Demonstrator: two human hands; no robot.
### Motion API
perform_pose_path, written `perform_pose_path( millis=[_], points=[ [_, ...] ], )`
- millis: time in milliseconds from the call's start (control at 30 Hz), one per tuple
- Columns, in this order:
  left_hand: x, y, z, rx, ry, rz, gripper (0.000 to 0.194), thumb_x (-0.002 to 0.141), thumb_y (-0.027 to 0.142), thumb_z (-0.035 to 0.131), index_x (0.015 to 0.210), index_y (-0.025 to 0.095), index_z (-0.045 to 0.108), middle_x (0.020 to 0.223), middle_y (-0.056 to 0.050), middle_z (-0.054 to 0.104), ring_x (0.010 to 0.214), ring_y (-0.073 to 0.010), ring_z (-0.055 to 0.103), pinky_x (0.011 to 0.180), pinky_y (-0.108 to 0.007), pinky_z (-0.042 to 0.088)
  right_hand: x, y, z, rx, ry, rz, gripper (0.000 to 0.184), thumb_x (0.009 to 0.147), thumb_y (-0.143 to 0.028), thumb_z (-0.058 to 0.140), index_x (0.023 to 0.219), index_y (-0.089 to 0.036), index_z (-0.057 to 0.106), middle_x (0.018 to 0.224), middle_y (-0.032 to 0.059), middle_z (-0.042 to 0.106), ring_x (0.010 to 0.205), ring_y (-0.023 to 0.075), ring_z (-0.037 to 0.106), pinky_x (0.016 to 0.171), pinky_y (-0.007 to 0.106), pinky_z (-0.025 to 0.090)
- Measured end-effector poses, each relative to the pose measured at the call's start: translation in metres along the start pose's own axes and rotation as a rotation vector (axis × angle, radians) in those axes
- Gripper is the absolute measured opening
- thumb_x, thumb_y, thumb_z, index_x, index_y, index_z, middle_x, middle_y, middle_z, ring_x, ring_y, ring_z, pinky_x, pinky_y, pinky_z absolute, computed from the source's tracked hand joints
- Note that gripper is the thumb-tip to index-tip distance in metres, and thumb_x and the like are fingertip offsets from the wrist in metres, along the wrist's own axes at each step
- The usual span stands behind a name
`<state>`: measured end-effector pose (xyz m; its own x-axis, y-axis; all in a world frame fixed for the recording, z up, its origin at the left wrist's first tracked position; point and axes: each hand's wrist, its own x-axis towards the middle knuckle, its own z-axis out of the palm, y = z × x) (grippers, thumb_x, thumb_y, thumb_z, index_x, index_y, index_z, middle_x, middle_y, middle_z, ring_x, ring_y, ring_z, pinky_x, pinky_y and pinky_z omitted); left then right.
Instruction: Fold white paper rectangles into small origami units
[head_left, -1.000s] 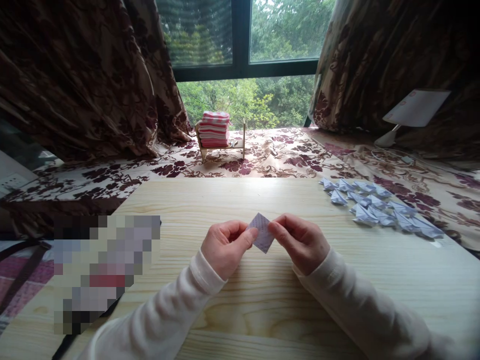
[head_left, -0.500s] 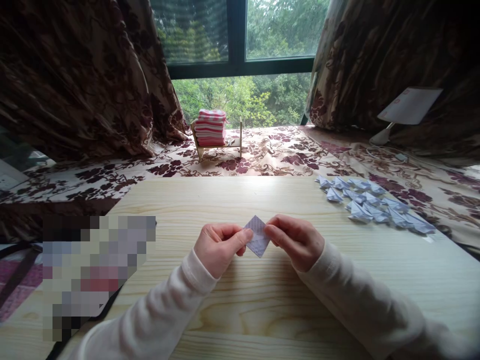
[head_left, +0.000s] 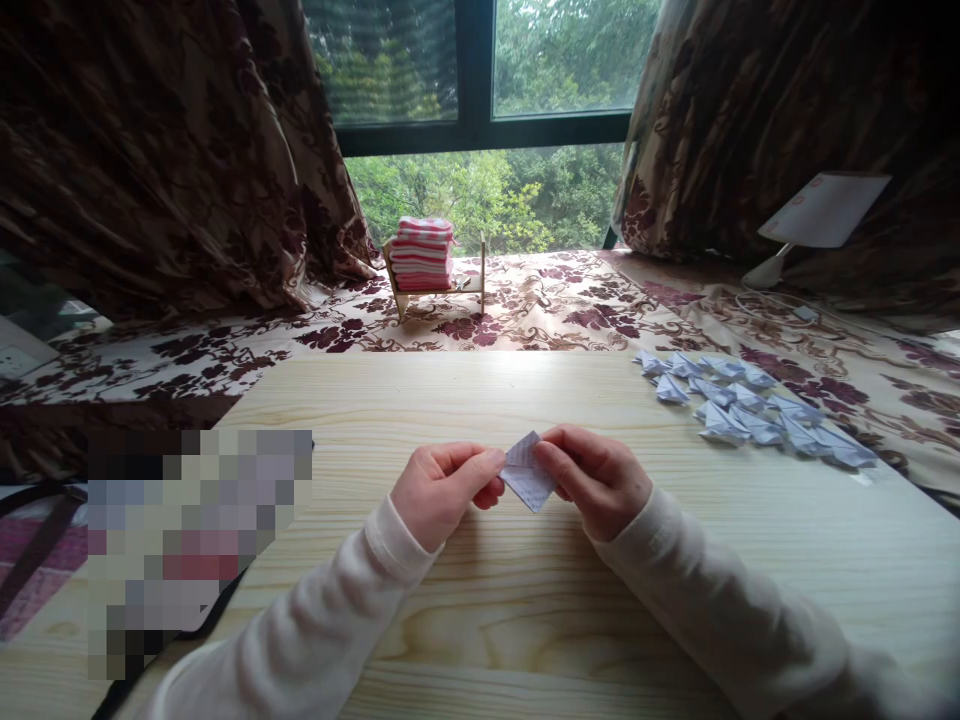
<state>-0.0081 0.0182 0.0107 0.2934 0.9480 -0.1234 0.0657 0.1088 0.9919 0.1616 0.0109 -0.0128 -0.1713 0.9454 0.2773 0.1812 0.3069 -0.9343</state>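
Note:
A small diamond-shaped piece of folded paper [head_left: 527,482], pale with faint print, is held up over the middle of the table between both hands. My left hand [head_left: 446,490] pinches its left corner between thumb and fingers. On the other side my right hand [head_left: 600,480] grips the upper right edge, thumb on the face toward me. The fingers behind the paper are partly hidden. Several folded paper pieces [head_left: 724,425] with pointed tips lie grouped at the table's far right.
The wooden table [head_left: 420,400] ends at a ledge covered in floral cloth [head_left: 555,300]. A small rack [head_left: 480,275] there holds stacked pink-and-white cloths [head_left: 424,255]. A white lamp [head_left: 821,212] stands at the right. A blurred-out item [head_left: 202,540] lies at the left.
The folded paper has shifted slightly right and turned a little. My right thumb has moved further onto its face, while my left fingers have slid out to its left corner.

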Motion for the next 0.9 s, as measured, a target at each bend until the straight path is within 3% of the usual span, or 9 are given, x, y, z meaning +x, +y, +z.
perform_pose_path(
  millis=[167, 333, 500, 667, 900],
  points=[
    [-0.0028, 0.0036, 0.0026, 0.104, 0.015, 0.082, 0.026, 0.067, 0.036, 0.061, 0.055, 0.013, 0.062, 0.048, 0.0, 0.053, 0.05, -0.0096, 0.046, 0.05, -0.022, 0.037, -0.0004, -0.0004, 0.0028, -0.004, -0.014, -0.004, 0.027, 0.082, -0.038, 0.052, 0.066, -0.016, 0.055, 0.047, -0.0055, 0.041, 0.041, 0.0059, 0.033, 0.038, 0.02, 0.026],
    [-0.0029, 0.0005, 0.0045, 0.117, 0.014, 0.073, 0.029, 0.067, 0.038, 0.06, 0.05, 0.014, 0.057, 0.045, 0.002, 0.048, 0.046, -0.0081, 0.04, 0.047, -0.021, 0.033, 0.0007, -0.0021, 0.0025, -0.023, 0.003, 0.089, 0.039, 0.085, -0.043, 0.046, 0.055, -0.017, 0.046, 0.043, -0.0055, 0.038, 0.04, 0.006, 0.034, 0.038, 0.02, 0.027],
    [-0.0048, 0.0043, 0.0053, 0.125, -0.022, 0.079, 0.028, 0.068, 0.037, 0.059, 0.051, 0.014, 0.057, 0.048, 0.001, 0.049, 0.05, -0.009, 0.041, 0.049, -0.022, 0.033, 0.0013, -0.0013, 0.0011, 0.006, -0.091, 0.003, 0.03, 0.083, -0.04, 0.05, 0.067, -0.015, 0.053, 0.053, -0.003, 0.046, 0.049, 0.0075, 0.039, 0.044, 0.02, 0.033],
    [-0.004, 0.0044, 0.0044, 0.11, -0.053, 0.087, 0.027, 0.069, 0.037, 0.057, 0.055, 0.014, 0.058, 0.051, 0.0, 0.051, 0.053, -0.0106, 0.046, 0.053, -0.023, 0.037, -0.0009, -0.0019, 0.001, -0.039, -0.054, -0.037, 0.031, 0.086, -0.038, 0.046, 0.064, -0.016, 0.052, 0.052, -0.0039, 0.042, 0.048, 0.0072, 0.037, 0.044, 0.02, 0.031],
    [-0.0048, -0.0007, 0.0071, 0.13, -0.033, 0.132, 0.025, 0.073, 0.033, 0.056, 0.059, 0.013, 0.058, 0.051, 0.003, 0.047, 0.051, -0.008, 0.04, 0.049, -0.02, 0.032, 0.0013, -0.0001, 0.0042, 0.027, -0.099, 0.052, 0.027, 0.082, -0.039, 0.051, 0.069, -0.015, 0.053, 0.055, -0.0033, 0.045, 0.05, 0.0078, 0.039, 0.045, 0.02, 0.032]
  ],
)
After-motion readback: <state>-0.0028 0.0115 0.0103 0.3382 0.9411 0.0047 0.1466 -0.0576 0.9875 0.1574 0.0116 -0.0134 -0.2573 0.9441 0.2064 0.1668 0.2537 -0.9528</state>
